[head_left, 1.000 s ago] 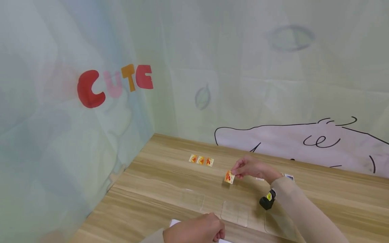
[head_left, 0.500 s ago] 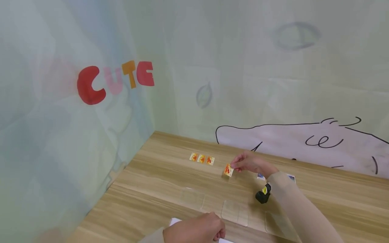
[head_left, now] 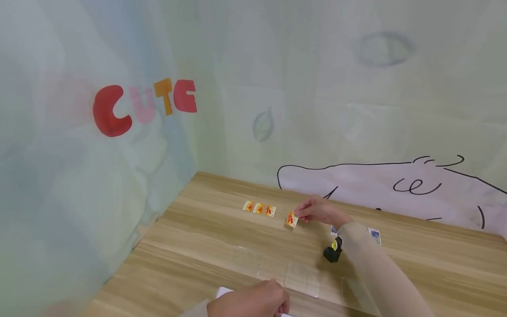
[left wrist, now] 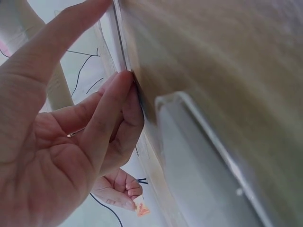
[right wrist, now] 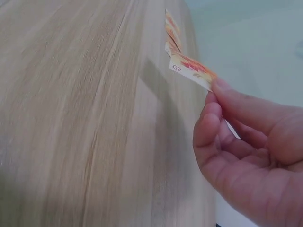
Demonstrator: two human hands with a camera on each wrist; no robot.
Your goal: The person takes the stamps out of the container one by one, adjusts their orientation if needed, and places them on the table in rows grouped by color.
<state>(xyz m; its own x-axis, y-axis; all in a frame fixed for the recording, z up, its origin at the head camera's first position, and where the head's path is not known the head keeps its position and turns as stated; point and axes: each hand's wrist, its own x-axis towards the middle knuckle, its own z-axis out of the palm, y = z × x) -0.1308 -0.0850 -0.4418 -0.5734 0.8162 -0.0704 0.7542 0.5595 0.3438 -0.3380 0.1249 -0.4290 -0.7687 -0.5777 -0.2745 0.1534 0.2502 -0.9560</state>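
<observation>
Beside the stamp row (head_left: 259, 208), the right hand (head_left: 320, 210) pinched a stamp (head_left: 291, 219) edgewise, likely sparing its print. Nearer than the row, the left hand (head_left: 253, 300) curled, its grip unclear.

"CUTE" (head_left: 163, 93) on wall (head_left: 83, 171), "80" (right wrist: 177, 68) on stamp (right wrist: 193, 69)

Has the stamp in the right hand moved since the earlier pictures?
Yes, the held stamp has moved closer to the row of three stamps.

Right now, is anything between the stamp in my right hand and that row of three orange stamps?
Nothing visible: in the head view, only tabletop shows between the held stamp and the row of three. The right hand grips from the opposite side.
</observation>
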